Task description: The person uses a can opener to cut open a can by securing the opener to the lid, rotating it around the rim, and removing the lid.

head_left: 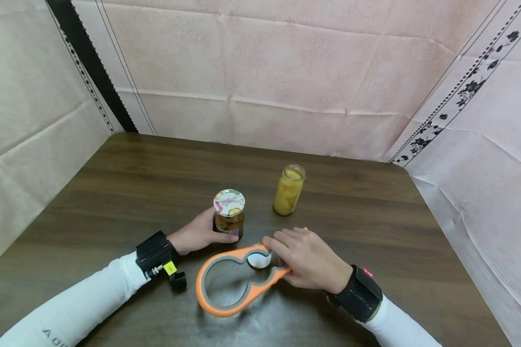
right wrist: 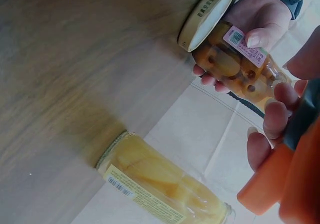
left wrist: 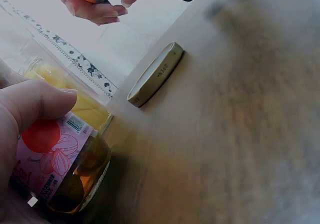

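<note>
My left hand (head_left: 201,232) grips a glass jar (head_left: 229,222) of brown round fruit, upright, with a patterned lid on top. Thumb and fingers wrap its side, and a pink label shows in the left wrist view. The handles of an orange and grey jar opener (head_left: 260,289) are in my right hand (head_left: 314,260); its rounded loops point left, in front of the jar. A loose metal lid (left wrist: 157,74) lies on the table, partly seen through the opener in the head view. Beyond my right hand stands a lidless jar (head_left: 288,195) of yellow fruit pieces.
The dark wooden table (head_left: 165,168) has its far edge against a pale cloth backdrop (head_left: 260,72). More cloth hangs at the left and right sides. Both wrists wear black straps with cameras.
</note>
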{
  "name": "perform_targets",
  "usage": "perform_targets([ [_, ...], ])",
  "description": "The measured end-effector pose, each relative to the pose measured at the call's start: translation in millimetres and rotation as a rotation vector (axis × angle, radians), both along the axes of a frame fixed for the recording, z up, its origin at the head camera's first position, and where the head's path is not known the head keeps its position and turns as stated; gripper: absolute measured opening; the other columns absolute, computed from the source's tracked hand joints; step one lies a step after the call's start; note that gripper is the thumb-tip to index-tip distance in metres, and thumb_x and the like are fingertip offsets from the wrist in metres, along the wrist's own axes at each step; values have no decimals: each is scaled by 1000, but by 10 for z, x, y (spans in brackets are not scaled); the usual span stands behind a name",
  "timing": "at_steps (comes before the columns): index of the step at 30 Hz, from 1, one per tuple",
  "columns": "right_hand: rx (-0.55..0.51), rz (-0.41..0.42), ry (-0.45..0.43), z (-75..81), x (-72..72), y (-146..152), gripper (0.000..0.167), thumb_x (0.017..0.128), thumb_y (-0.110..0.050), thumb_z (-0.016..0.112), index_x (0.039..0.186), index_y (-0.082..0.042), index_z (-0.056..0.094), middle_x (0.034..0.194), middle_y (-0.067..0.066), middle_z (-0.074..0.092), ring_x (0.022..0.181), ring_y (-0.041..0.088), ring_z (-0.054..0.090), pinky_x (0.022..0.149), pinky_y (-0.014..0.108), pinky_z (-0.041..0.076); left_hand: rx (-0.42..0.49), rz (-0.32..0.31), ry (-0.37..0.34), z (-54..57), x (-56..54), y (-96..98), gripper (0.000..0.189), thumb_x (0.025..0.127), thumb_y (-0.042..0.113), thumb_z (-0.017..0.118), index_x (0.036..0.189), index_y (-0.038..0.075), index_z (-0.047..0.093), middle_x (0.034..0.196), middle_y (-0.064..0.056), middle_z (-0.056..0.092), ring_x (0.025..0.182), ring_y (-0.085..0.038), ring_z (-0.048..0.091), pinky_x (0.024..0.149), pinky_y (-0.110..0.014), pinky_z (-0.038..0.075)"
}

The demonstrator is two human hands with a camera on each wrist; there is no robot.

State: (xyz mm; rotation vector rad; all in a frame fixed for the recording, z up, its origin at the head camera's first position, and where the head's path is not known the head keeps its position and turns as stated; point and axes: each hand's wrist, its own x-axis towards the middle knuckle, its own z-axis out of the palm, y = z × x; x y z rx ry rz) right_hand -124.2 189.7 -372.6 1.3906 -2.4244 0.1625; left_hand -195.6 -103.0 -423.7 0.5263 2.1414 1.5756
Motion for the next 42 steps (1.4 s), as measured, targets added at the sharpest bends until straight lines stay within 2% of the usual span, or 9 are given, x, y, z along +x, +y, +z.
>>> perform_targets([
  [9, -4, 4, -12, 42, 33, -14, 61, 67, -17, 84, 123, -15, 61, 80, -10, 50, 68, 5, 47, 62, 21, 41, -6, 3, -6, 13, 102, -7, 84, 85, 27, 84, 152, 16, 35, 145, -11, 53, 133, -30, 53, 114, -52, 42],
  [17, 4, 5, -17, 73, 61, -32, 60, 67, -17, 84, 122, -15, 62, 79, -10, 51, 68, 6, 48, 62, 21, 42, 14, -31, -9, -22, 202, -45, 84, 86, 28, 83, 153, 15, 34, 146, -12, 53, 133, -31, 53, 113, -53, 43],
  [23, -18, 30, 2, 108, 68, -69, 60, 66, -14, 83, 122, -14, 62, 78, -11, 50, 68, 5, 48, 62, 21, 43, 11, -33, -7, -19, 226, -46, 83, 87, 29, 82, 153, 15, 34, 145, -13, 53, 133, -31, 53, 112, -53, 44],
  [28, -50, 44, 52, 140, 78, -97, 59, 66, -15, 82, 122, -15, 64, 78, -11, 52, 68, 5, 50, 63, 23, 47, 27, -51, -8, -15, 240, -52, 80, 88, 26, 81, 152, 16, 33, 143, -13, 55, 130, -30, 55, 109, -51, 46],
  [35, -84, 24, 97, 181, 73, -129, 58, 70, -21, 82, 126, -17, 66, 77, -11, 54, 67, 5, 50, 61, 22, 46, 31, -75, 2, -23, 255, -46, 79, 91, 30, 78, 154, 16, 32, 144, -13, 55, 131, -30, 55, 107, -48, 48],
  [38, -83, 8, 104, 192, 58, -135, 58, 71, -23, 82, 127, -17, 67, 76, -11, 52, 67, 5, 49, 60, 22, 44, 19, -72, 1, -27, 259, -54, 81, 90, 31, 79, 154, 14, 32, 144, -14, 55, 131, -31, 55, 108, -49, 48],
  [42, -80, -8, 99, 197, 28, -131, 58, 71, -24, 83, 126, -16, 68, 74, -11, 51, 67, 5, 49, 60, 21, 43, -4, -63, 34, -25, 260, -70, 83, 89, 31, 80, 154, 11, 33, 146, -14, 54, 133, -31, 54, 111, -52, 45],
])
